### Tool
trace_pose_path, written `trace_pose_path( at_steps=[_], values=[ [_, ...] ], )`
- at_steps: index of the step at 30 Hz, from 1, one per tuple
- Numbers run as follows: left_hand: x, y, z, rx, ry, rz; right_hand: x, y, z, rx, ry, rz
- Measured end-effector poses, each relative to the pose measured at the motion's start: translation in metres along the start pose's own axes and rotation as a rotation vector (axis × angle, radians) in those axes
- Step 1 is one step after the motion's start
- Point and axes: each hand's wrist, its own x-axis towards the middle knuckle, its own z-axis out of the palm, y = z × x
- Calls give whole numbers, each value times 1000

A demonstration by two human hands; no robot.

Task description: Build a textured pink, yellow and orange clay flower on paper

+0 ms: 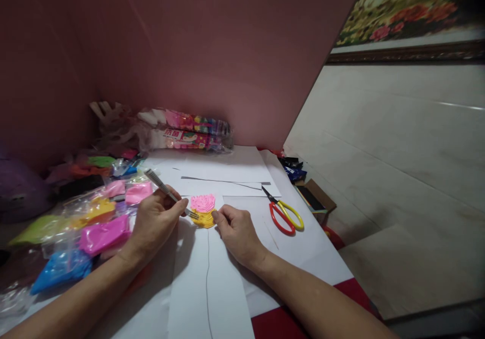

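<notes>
My left hand is closed around a slim grey tool whose pronged tip rests on yellow clay. Above the yellow, and touching it, is a textured patch of pink clay. Both colours lie on a long white paper strip with a thin dark wavy line running down from the clay. My right hand has thumb and forefinger pinched at the right edge of the yellow clay; whether they grip the clay or the paper is too small to tell.
Red-and-yellow scissors lie partly open on the right, near a white sheet with dark strips. Bags of coloured clay cover the left side. A clear pack of clay sits at the back. A cardboard box is beyond the right edge.
</notes>
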Motion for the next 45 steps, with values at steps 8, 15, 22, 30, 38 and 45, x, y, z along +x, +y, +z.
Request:
trace_pose_path(
  at_steps=[8,15,22,30,38,45],
  values=[
    [1,-7,-1,111,-83,-15,0,1,0,-4,-1,5],
    [1,-9,0,100,-113,-7,0,1,0,5,0,-2],
    [0,-13,1,76,-195,33,0,1,-1,9,2,-4],
    [2,-14,3,84,-232,35,0,1,-1,-1,5,-1],
    [5,-14,2,205,-188,35,0,1,1,-20,6,-5],
    [5,-11,-2,349,-118,31,0,0,0,-23,12,-3]
  ],
)
